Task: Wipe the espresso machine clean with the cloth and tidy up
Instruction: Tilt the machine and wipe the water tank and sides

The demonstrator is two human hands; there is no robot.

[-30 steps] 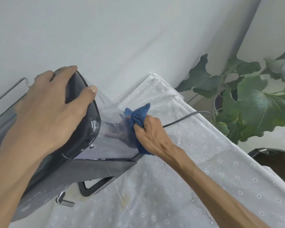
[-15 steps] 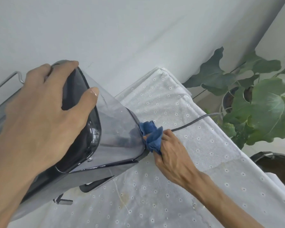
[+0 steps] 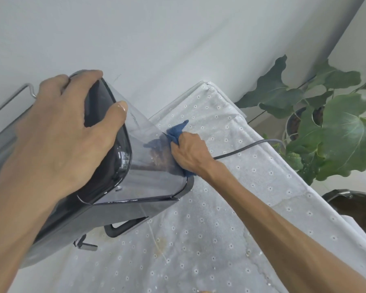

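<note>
1. My left hand [image 3: 57,136]: fingers and thumb curled over the dark glossy top of the grey espresso machine [image 3: 106,199], steadying it on the white flower-dotted tablecloth [image 3: 209,240]. The machine stands at the left of the table, by the wall. Judged heavy, rigid, smooth-skinned and likely slippery; best held at the top edge, as now.

2. Clear smoky plastic water tank [image 3: 154,176], rear of the machine. Contents: no water level that I can make out. Judged thin-walled and detachable, so light pressure only.

3. Crumpled blue cloth [image 3: 176,132]: soft, limp, bunched against the tank's far wall and partly seen through the plastic.

4. My right hand [image 3: 188,153]: fingers closed round the cloth, pressing it to the tank.

5. Grey power cord [image 3: 247,148]: trails from behind the machine across the table and off its right edge. Snag risk.

6. Potted plant with broad green leaves [image 3: 336,132], beyond the table. Pot contents unclear.
</note>
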